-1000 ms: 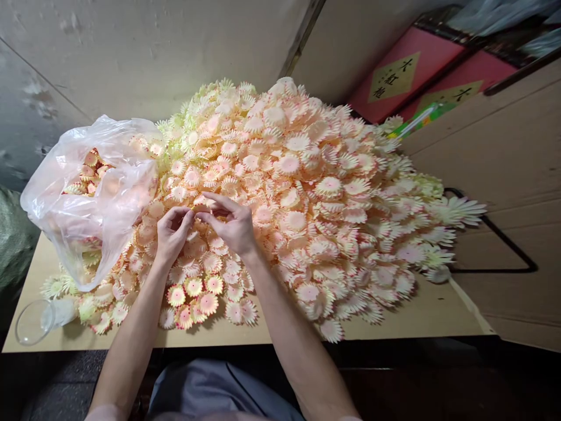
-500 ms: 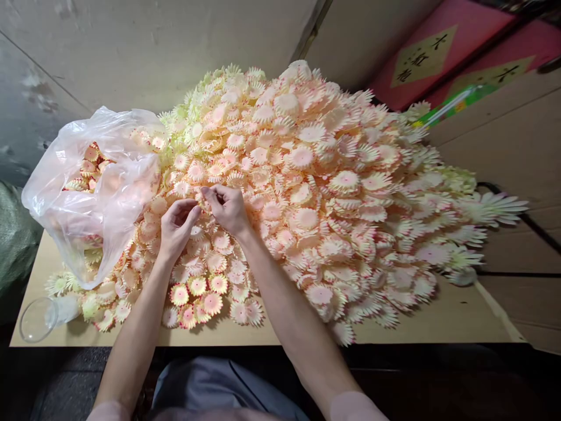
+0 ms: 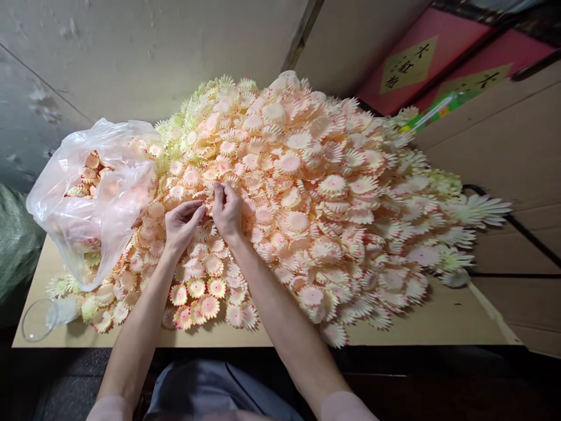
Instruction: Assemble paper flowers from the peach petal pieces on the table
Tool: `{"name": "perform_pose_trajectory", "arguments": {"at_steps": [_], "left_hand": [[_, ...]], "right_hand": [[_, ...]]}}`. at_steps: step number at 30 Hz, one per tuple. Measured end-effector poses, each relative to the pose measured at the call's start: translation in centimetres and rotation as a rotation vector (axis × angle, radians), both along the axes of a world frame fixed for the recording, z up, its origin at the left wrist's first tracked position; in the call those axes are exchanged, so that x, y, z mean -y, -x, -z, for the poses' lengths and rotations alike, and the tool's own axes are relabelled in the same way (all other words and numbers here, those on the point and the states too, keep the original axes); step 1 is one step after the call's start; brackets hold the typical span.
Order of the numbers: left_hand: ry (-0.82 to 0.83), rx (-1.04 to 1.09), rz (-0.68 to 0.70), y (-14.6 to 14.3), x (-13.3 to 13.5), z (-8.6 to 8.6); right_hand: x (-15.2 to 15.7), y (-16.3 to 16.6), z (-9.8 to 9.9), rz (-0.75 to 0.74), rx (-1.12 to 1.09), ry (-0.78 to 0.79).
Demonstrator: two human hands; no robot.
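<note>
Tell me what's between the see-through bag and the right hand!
The left hand and pale flower pieces lie between the bag and the right hand, in the head view.

- We have a big sloping heap of flower-shaped pieces, thin, with flat centres and fringed edges, piled in many overlapping layers on the table.
- Most look cream to us, with pinkish centres and red-tipped petals; those at the upper left lean greenish yellow.
- Near the front edge we see a small cluster of brighter pieces, face up, red at the tips.
- Longer-petalled pale pieces jut out at our right.
</note>
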State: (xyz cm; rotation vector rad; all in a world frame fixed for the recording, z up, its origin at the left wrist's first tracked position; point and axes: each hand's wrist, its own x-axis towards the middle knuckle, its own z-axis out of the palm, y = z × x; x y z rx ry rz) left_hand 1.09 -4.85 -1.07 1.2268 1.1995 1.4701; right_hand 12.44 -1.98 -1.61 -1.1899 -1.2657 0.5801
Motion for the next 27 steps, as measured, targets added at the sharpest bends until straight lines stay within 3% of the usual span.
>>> {"name": "perform_pose_trajectory", "arguments": {"at_steps": [6,11,17,21,27], "left_hand": [[-0.007,0.026,-0.038,-0.6,-0.4,0.0],[-0.020,0.141,-0.142,0.4,-0.4,0.2],[-0.058,0.097,-0.149,0.6,-0.6,0.0],[-0.082,0.095,-0.129,0.9,-0.8,0.2],[-0.071,0.054,-0.085,1.1,-0.7,0.2]], "right_hand": [[-0.9,-0.1,0.7,0.092,-0.212,0.069],[-1.3,-1.0,0.8,-0.075,-0.436,0.174],[-0.2,-2.0,-1.0,-0.303,-0.222,0.048],[0.2,-1.8,-1.2,-0.445,-0.164,0.052],[-0.1,-1.5,0.0,-0.456,-0.238,0.071]]}}
